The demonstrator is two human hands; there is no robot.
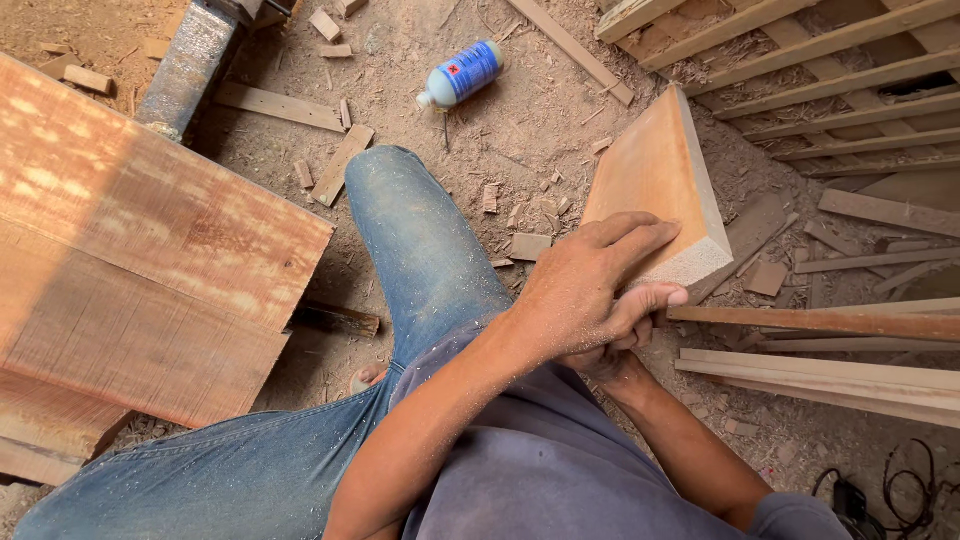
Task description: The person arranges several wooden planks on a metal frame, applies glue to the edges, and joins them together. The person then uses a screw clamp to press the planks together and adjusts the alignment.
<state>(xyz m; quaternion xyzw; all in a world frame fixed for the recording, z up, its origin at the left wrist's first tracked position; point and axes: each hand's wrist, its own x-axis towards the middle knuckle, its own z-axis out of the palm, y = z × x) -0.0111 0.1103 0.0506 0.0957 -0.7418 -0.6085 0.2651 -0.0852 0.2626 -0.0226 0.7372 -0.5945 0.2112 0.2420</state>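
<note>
Both hands together at the wooden block [655, 180]: left hand [585, 290] gripping its corner, right hand [605, 362] hidden beneath.

The sawdust-strewn dirt floor [520, 130] carries a white-capped blue bottle [460, 73] lying on its side. Below the bottle lie small wood offcuts [528, 245]; left of it, flat slats [280, 105]; far right, long strips [830, 372].

1. The board [655, 185] stands on the floor [520, 130], the landmark here.
2. The bottle [460, 73] lies behind the board, to its left.
3. The wide planks [140, 260] lie far left of it.
4. The slat stack [830, 90] lies behind-right.
5. The loose strips [830, 345] lie right of its near corner.
</note>
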